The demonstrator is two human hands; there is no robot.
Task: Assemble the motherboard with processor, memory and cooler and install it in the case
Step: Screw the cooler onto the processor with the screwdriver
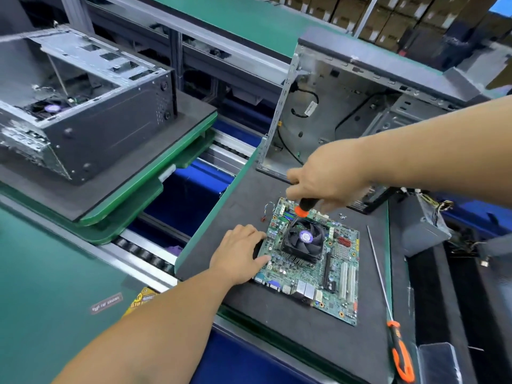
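The motherboard (313,261) lies flat on the dark mat (277,322) of the table, with the cooler (303,239) sitting on it, its fan facing up. The left hand (241,253) rests on the near-left edge of the board, fingers spread and fairly straight, pressing it down rather than gripping. The right hand (327,176) is curled around the black and orange handle of a screwdriver (304,207), which points down at the far corner of the cooler; the tip itself is hidden behind the handle's collar. The two hands are apart, one on each side of the cooler.

The open case (360,112) stands just behind the board on the same mat, its bare metal inside and loose black cables showing. A second, long screwdriver (388,297) lies on the mat to the right of the board, its orange handle nearest the camera. A few small screws (342,216) sit near the board's far right corner. Another case (83,106) rests on a separate pallet to the left.
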